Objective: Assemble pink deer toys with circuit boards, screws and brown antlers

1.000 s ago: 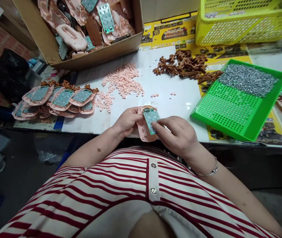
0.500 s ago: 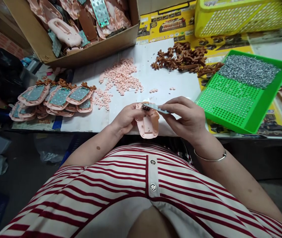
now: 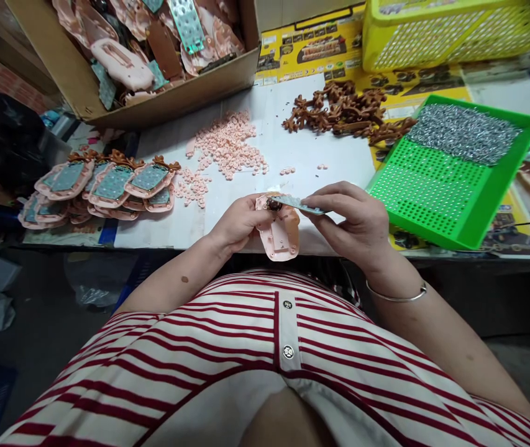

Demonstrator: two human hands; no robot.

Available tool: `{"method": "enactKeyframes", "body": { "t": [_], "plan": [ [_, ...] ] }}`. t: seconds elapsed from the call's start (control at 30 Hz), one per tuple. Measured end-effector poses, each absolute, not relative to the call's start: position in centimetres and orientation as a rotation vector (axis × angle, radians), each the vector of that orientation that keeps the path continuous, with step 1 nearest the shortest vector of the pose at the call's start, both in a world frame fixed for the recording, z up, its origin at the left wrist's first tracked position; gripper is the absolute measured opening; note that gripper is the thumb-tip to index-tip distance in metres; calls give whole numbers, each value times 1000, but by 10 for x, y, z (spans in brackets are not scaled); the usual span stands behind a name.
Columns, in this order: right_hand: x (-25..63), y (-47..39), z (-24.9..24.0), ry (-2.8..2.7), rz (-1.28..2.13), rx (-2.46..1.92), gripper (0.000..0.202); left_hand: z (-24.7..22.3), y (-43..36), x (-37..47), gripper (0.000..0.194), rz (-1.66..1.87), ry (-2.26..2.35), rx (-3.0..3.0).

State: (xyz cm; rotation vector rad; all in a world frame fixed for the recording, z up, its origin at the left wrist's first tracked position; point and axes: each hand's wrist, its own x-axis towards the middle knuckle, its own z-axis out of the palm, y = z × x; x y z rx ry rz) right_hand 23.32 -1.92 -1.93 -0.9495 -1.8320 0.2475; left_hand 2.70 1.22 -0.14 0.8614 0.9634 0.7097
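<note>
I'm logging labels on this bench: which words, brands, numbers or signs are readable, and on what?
None can be read.
Yellow printed sheet: print too small and blurred.
Yellow basket: pale patch near its top edge, any text unreadable.

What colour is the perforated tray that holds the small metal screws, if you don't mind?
The perforated tray is bright green, seen best in the head view.
</note>
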Motion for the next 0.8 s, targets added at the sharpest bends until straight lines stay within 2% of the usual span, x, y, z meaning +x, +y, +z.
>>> {"method": "enactKeyframes", "body": {
  "t": [0.2, 0.3, 0.53, 0.67, 0.8],
  "plan": [
    [237, -13, -26, -1592, 493, -979, 9, 4, 12, 25, 30, 668, 982, 847],
    [239, -12, -26, -1590, 489, -951, 7, 7, 11, 25, 31, 671, 999, 857],
    [234, -29, -19, -1950, -64, -894, 32, 6, 13, 31, 22, 699, 1054, 843],
    [225, -36, -19, -2071, -366, -812, 28, 3, 15, 32, 32, 720, 1032, 834],
    [217, -37, -19, -2114, -440, -761, 20, 1, 14, 31, 33, 714, 1035, 841]
  ]
}}
